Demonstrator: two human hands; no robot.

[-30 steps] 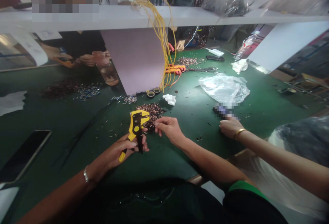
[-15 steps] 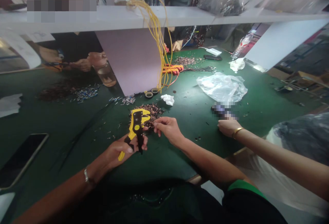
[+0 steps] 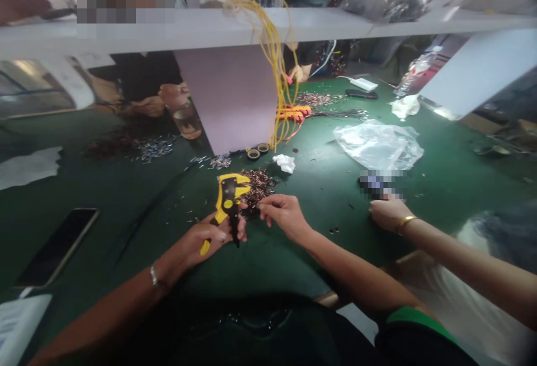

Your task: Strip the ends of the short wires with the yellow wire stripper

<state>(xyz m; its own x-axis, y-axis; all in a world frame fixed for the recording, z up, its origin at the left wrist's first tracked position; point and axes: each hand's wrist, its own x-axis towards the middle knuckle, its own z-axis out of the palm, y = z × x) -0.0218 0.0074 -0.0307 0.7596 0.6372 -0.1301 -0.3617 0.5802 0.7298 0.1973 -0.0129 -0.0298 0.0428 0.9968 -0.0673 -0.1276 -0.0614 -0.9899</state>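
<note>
Green desk [image 3: 327, 187] below us: our left hand [image 3: 205, 238] is clenched round the yellow wire stripper [image 3: 229, 198], long axis upright, head pointing away. Our right hand [image 3: 287, 217], just right of that head, is pinched closed near the wire-scrap pile [image 3: 262, 180]; whatever it holds is too small to tell.

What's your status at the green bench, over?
Left hand shut on yellow wire stripper. Right hand pinched by its head, at wire-scrap pile edge. Co-worker's hand rests apart, right side.
</note>
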